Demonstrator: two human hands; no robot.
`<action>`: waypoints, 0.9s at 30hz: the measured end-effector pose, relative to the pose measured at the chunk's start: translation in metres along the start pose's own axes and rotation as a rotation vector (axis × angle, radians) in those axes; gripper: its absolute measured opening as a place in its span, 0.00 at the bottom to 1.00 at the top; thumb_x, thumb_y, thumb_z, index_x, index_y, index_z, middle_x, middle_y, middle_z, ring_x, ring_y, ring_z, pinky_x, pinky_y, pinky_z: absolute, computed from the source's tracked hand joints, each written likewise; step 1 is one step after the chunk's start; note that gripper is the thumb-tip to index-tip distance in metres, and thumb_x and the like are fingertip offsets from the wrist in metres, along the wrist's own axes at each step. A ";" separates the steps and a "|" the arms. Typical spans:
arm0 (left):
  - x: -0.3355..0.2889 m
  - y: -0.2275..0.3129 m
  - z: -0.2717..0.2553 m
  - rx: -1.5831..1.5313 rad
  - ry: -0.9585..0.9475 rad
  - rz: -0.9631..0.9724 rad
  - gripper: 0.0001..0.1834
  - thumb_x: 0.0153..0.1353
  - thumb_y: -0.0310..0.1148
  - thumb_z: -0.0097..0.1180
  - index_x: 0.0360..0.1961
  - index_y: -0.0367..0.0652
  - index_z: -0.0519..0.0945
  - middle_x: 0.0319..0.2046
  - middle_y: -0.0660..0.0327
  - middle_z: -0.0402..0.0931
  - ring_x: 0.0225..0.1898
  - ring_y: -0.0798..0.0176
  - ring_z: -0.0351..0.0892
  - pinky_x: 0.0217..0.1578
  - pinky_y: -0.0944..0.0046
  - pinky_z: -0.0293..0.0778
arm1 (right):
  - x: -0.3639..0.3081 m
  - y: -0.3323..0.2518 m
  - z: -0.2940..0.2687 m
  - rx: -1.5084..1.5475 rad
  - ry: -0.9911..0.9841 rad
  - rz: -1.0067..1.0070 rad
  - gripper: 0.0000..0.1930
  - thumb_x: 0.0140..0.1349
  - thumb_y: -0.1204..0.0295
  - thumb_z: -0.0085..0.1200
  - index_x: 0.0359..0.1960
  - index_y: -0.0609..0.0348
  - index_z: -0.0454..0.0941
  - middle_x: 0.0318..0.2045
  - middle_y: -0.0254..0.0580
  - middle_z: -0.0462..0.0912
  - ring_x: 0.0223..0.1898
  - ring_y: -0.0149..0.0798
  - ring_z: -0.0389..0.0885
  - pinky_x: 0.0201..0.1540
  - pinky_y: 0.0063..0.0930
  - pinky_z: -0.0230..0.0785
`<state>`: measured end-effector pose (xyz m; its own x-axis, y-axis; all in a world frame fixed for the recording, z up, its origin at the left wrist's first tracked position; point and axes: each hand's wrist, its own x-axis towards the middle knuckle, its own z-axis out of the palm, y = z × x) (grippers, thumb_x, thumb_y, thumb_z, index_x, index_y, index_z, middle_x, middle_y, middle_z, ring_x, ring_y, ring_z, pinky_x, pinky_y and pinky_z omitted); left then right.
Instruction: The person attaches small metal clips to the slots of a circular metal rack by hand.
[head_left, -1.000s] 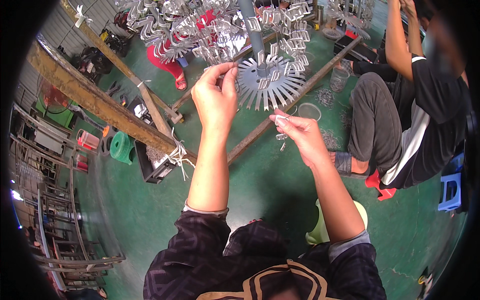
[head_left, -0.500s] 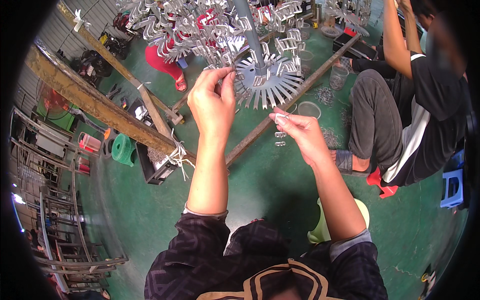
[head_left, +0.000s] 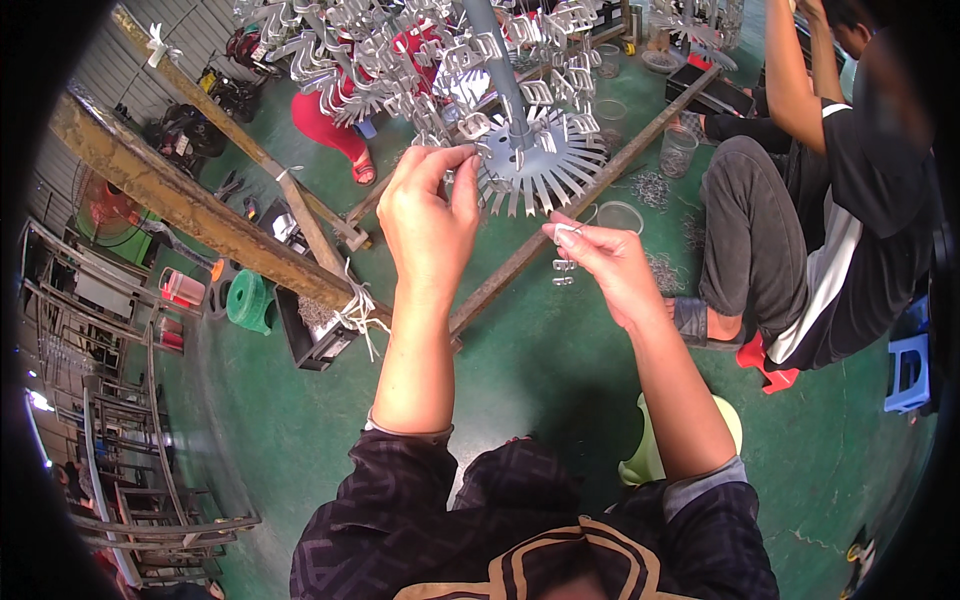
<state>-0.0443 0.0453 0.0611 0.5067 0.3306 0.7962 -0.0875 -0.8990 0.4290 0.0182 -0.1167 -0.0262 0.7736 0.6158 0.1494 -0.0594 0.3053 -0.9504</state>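
My right hand (head_left: 605,265) pinches a short string of small silver metal buckles (head_left: 564,267), which dangles below the thumb and fingertips. To its left and a little higher, my left hand (head_left: 430,205) is closed in a pinch beside a hanging buckle (head_left: 474,125); whatever lies between its fingertips is too small to make out. Beyond both hands stands a grey pole (head_left: 497,75) with a slotted metal disc (head_left: 548,172) at its foot. Many silver buckles (head_left: 350,55) hang in tiers around the pole.
Rusty beams (head_left: 240,235) frame the rack at left and right (head_left: 600,185). A seated person (head_left: 750,230) works at the right, near a clear tub (head_left: 677,155) and loose metal pieces. A black bin (head_left: 315,325) and green stool (head_left: 248,300) stand at left.
Both hands keep their pinches and have shifted only slightly. The left hand sits a touch lower and to the right; the hanging buckles near it have swung a little.
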 end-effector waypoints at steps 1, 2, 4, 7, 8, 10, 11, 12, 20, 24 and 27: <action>0.000 0.001 0.000 -0.003 -0.008 -0.001 0.05 0.49 0.24 0.60 0.29 0.37 0.81 0.21 0.63 0.73 0.17 0.72 0.64 0.20 0.71 0.62 | 0.000 -0.001 0.001 -0.009 0.008 -0.002 0.14 0.60 0.69 0.53 0.41 0.69 0.78 0.47 0.50 0.76 0.49 0.34 0.73 0.46 0.23 0.66; 0.000 0.001 0.000 0.000 -0.017 0.002 0.04 0.49 0.24 0.60 0.29 0.37 0.81 0.21 0.63 0.73 0.17 0.72 0.64 0.20 0.71 0.62 | 0.000 -0.002 0.001 -0.019 0.016 -0.005 0.14 0.60 0.69 0.53 0.41 0.69 0.78 0.47 0.51 0.76 0.50 0.35 0.73 0.47 0.24 0.66; 0.001 0.003 0.000 -0.001 -0.032 0.008 0.04 0.49 0.24 0.60 0.28 0.37 0.81 0.20 0.62 0.72 0.17 0.71 0.64 0.20 0.71 0.62 | 0.000 -0.009 0.002 -0.023 0.044 -0.041 0.13 0.60 0.70 0.53 0.40 0.69 0.78 0.47 0.52 0.76 0.50 0.37 0.74 0.48 0.26 0.66; 0.004 0.002 0.002 0.014 -0.037 0.064 0.04 0.50 0.24 0.59 0.28 0.37 0.80 0.21 0.61 0.73 0.17 0.69 0.65 0.21 0.69 0.63 | 0.001 -0.020 0.006 0.028 0.063 -0.153 0.12 0.60 0.71 0.53 0.39 0.69 0.79 0.47 0.51 0.76 0.49 0.38 0.74 0.50 0.28 0.66; 0.004 0.002 0.003 0.010 -0.041 0.054 0.04 0.50 0.23 0.59 0.28 0.37 0.80 0.21 0.61 0.74 0.18 0.69 0.66 0.21 0.69 0.64 | 0.002 -0.024 0.007 0.063 0.048 -0.200 0.11 0.60 0.71 0.53 0.39 0.68 0.79 0.47 0.50 0.76 0.49 0.36 0.74 0.51 0.28 0.65; 0.005 0.001 0.004 0.001 -0.050 0.032 0.04 0.50 0.23 0.59 0.29 0.37 0.80 0.22 0.60 0.75 0.18 0.68 0.67 0.22 0.69 0.65 | 0.006 -0.035 0.009 0.104 0.026 -0.264 0.10 0.60 0.72 0.53 0.38 0.67 0.79 0.47 0.48 0.77 0.48 0.34 0.74 0.51 0.28 0.64; 0.005 0.001 0.004 -0.007 -0.060 0.013 0.04 0.50 0.23 0.59 0.29 0.37 0.80 0.22 0.60 0.75 0.19 0.68 0.68 0.23 0.69 0.66 | 0.008 -0.041 0.012 0.110 0.018 -0.281 0.10 0.60 0.72 0.53 0.38 0.67 0.79 0.47 0.49 0.77 0.47 0.34 0.74 0.51 0.28 0.65; 0.004 0.001 0.004 -0.017 -0.071 -0.005 0.04 0.50 0.23 0.59 0.29 0.37 0.80 0.22 0.59 0.76 0.19 0.68 0.69 0.23 0.68 0.66 | 0.010 -0.047 0.013 0.116 0.011 -0.298 0.10 0.60 0.73 0.53 0.38 0.67 0.79 0.47 0.50 0.76 0.47 0.34 0.75 0.51 0.28 0.65; 0.003 -0.006 0.001 -0.033 -0.105 0.010 0.04 0.51 0.23 0.58 0.30 0.38 0.80 0.23 0.58 0.77 0.19 0.66 0.72 0.24 0.68 0.68 | 0.032 -0.064 0.026 0.071 -0.028 -0.337 0.13 0.62 0.72 0.47 0.42 0.72 0.76 0.53 0.58 0.70 0.51 0.43 0.74 0.55 0.35 0.64; 0.005 -0.004 -0.004 -0.144 -0.163 -0.116 0.05 0.52 0.24 0.58 0.31 0.37 0.80 0.25 0.60 0.79 0.23 0.71 0.73 0.27 0.70 0.69 | 0.032 -0.064 0.032 0.044 -0.002 -0.352 0.13 0.63 0.72 0.47 0.41 0.72 0.76 0.52 0.58 0.71 0.50 0.43 0.74 0.54 0.34 0.65; 0.007 -0.008 -0.002 -0.340 -0.227 -0.201 0.05 0.54 0.24 0.58 0.33 0.35 0.79 0.27 0.62 0.79 0.27 0.74 0.74 0.30 0.72 0.69 | 0.029 -0.065 0.036 0.038 0.048 -0.398 0.12 0.62 0.73 0.48 0.41 0.71 0.77 0.50 0.55 0.73 0.49 0.39 0.75 0.52 0.30 0.66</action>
<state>-0.0418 0.0548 0.0641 0.7146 0.3831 0.5853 -0.2260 -0.6654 0.7114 0.0218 -0.0923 0.0499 0.7696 0.4099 0.4896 0.2276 0.5403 -0.8101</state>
